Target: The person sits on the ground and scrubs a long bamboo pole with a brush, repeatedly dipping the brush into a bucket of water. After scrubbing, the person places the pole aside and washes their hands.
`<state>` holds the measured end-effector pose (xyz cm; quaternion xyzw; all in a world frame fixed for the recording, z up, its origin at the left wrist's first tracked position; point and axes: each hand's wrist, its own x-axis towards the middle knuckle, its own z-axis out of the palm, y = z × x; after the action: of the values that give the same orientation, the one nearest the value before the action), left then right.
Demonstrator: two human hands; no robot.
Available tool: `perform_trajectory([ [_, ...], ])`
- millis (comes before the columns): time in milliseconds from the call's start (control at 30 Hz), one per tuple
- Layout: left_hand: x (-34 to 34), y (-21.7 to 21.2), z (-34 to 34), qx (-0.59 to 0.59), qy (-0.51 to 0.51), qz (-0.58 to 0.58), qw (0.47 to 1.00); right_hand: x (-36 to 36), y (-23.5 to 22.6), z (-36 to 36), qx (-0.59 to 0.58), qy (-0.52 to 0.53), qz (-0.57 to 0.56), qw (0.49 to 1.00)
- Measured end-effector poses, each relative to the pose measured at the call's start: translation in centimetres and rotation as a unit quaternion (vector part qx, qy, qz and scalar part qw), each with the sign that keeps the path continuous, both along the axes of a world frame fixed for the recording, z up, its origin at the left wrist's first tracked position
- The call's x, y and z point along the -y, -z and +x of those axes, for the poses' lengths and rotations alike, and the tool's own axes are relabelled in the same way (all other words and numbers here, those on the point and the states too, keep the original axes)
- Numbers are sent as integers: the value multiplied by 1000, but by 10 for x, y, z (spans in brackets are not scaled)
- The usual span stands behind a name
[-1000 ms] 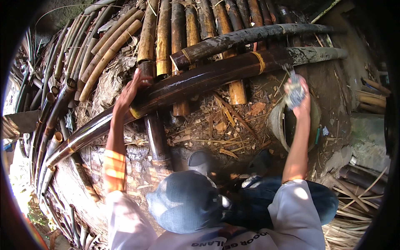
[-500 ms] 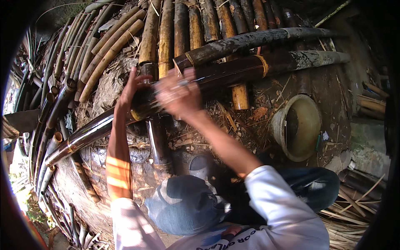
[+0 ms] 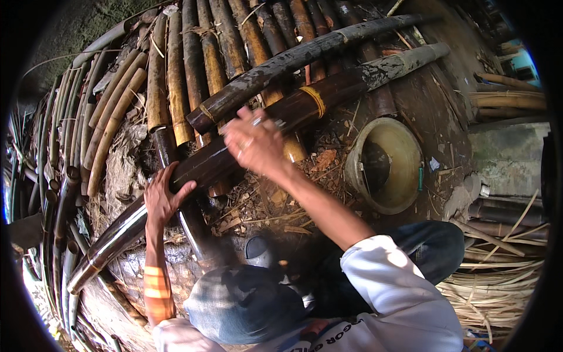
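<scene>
A long, dark, wet bamboo pole slants across in front of me, from lower left to upper right, with a yellow ring at one joint and a greyish far end. My left hand is clasped over it left of the middle, thumb lying along the wet surface. Farther right, my right hand is closed on top of the same pole, slightly blurred; whatever lies inside its curled fingers is hidden. Just beyond rests a second dark bamboo pole, roughly parallel to the first.
Several bamboo poles lie side by side at the back, and more bamboo is stacked to the left. A pale basin with dark contents stands right of my hands. Split bamboo strips pile up at lower right. Chips litter the ground.
My left hand, earlier raised with fingers stretched at the pole's side, has come down and closed over it. My right hand stays on the pole with less blur. The whole view has shifted.
</scene>
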<state>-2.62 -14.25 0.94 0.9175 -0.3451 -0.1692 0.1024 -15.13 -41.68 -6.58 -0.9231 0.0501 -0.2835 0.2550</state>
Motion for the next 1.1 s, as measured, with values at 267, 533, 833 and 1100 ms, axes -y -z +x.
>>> perform_trajectory([
  [267, -18, 31, -90, 206, -8, -67, 976, 254, -17, -100, -170, 366, -99, 909],
  [533, -40, 65, -126, 296, -59, -144, 942, -56, -6, -8, -258, 24, -115, 959],
  [833, -197, 15, -73, 219, -153, 34, 963, -7, -17, -34, -189, 137, 105, 967],
  [1100, -228, 23, -19, 180, -103, 92, 974, 31, -38, 2, -239, 246, -40, 938],
])
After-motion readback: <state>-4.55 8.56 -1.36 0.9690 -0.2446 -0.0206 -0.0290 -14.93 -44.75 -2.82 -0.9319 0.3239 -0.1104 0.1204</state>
